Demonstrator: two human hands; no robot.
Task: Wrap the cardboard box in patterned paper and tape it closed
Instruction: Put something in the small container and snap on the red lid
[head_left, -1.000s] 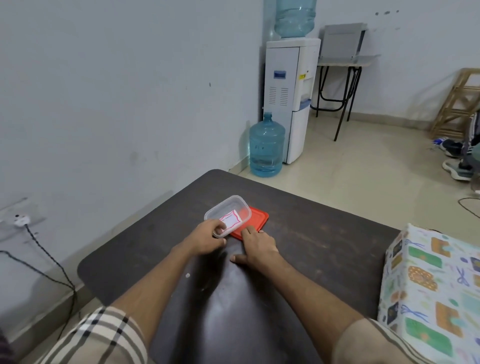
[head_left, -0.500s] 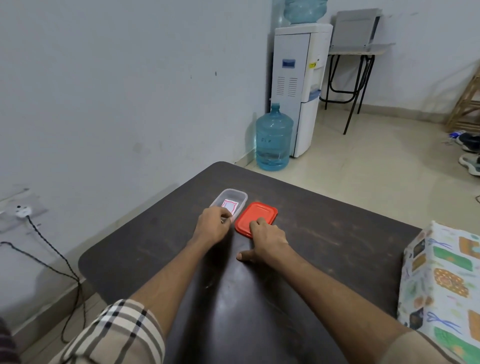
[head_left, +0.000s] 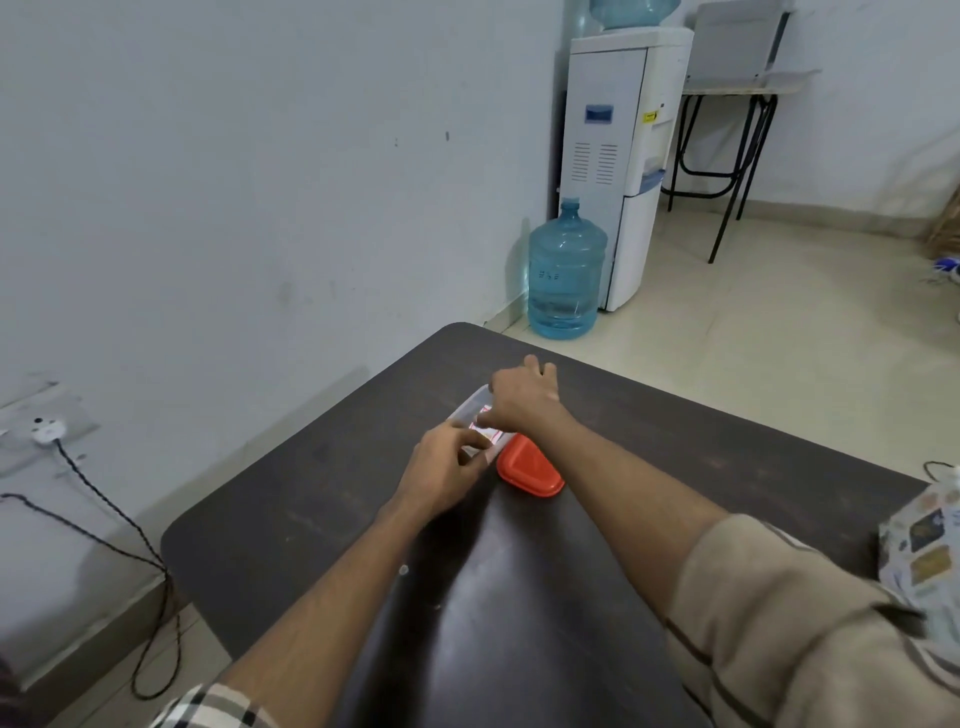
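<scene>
Dark desk (head_left: 675, 467) stood by white wall (head_left: 208, 156). The box (head_left: 924, 540) at right edge was cropped, axis unclear. The left hand (head_left: 441, 473) pinched tub (head_left: 470, 408); right hand (head_left: 524, 397) grip was hidden.

Both forearms reaching forward, left grip (head_left: 448, 467) curled in a pinch, right grip (head_left: 524, 397) angled downward just beyond

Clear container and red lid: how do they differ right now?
The clear container is see-through and deep; the red lid is opaque and shallow. The left hand grips the clear container and the right hand is over it; the red lid lies beside it, in neither hand. Both rest on the dark table.
</scene>
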